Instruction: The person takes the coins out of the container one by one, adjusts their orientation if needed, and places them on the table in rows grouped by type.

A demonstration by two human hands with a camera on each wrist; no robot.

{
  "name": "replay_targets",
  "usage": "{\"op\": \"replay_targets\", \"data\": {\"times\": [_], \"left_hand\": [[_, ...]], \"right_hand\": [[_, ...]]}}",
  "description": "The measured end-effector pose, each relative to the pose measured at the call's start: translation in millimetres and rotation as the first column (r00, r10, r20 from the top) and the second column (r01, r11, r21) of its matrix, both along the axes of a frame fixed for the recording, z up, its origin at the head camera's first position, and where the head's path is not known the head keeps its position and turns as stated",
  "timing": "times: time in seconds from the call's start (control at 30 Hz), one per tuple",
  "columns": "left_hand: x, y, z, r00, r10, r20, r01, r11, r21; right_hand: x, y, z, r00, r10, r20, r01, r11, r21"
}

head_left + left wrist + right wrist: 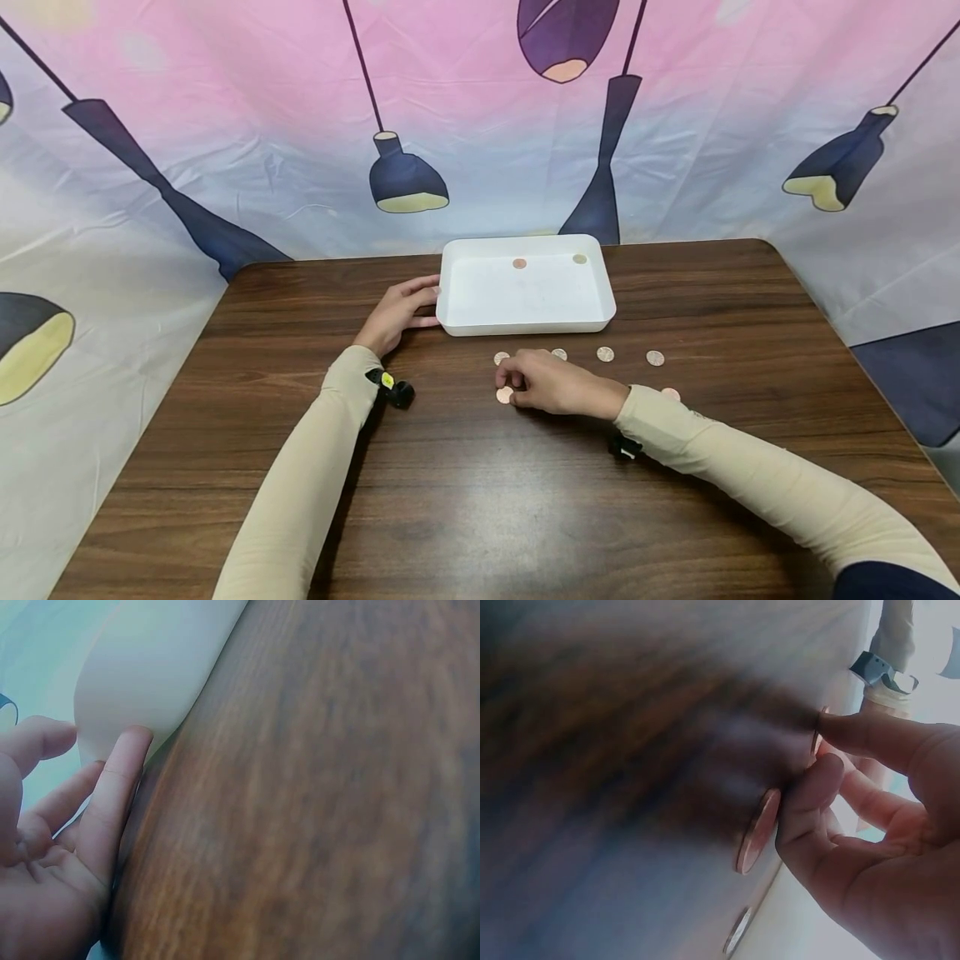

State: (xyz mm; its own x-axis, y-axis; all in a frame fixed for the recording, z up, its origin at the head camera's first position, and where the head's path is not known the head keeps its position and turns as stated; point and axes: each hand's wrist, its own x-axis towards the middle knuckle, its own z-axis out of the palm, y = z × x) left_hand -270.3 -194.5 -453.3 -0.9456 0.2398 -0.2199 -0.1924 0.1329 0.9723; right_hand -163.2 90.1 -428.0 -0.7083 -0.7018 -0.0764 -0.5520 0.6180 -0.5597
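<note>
Two copper-coloured round coins sit inside the shallow white rectangular plastic tray (525, 287), upper centre of the head view: one reddish coin in the tray (519, 263) and one duller coin in the tray (580, 259), both near its far wall. My left hand (397, 314) rests on the dark brown wood-grain table (480, 500) at the tray's left edge, fingers straight and loosely together, tips touching the tray wall; the left wrist view shows my fingers (112, 802) flat against the white side. My right hand (551, 382) is just below the tray, centre of frame, fingers curled down onto the table. Thumb and fingertip touch a copper coin at my fingertips (505, 395); in the right wrist view that coin (756, 831) shows edge-on against my thumb (810, 799), lying on the wood, so I am pinching at it but cannot tell if it is lifted. More loose copper coins lie in a row between my hand and the tray: one (501, 358) by my knuckles, one (559, 354), one (605, 354), one (656, 358), and one (671, 394) beside my beige sleeve (750, 475). Pink-and-blue lamp-print cloth backdrop (225, 125) fills the top.
</note>
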Motion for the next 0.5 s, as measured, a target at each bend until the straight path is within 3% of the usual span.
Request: {"op": "replay_targets", "data": {"times": [0.27,0.5], "left_hand": [[-0.2,0,0.6,1.0,-0.013,-0.001,0.013,1.0,-0.016],[0.2,0,1.2,1.0,-0.014,-0.005,0.014,1.0,-0.021]], "right_hand": [[-0.4,10,8.9,0.999,-0.038,0.0,0.038,0.994,-0.098],[-18.1,29,33.4,0.977,-0.201,0.063,0.21,0.954,-0.214]]}}
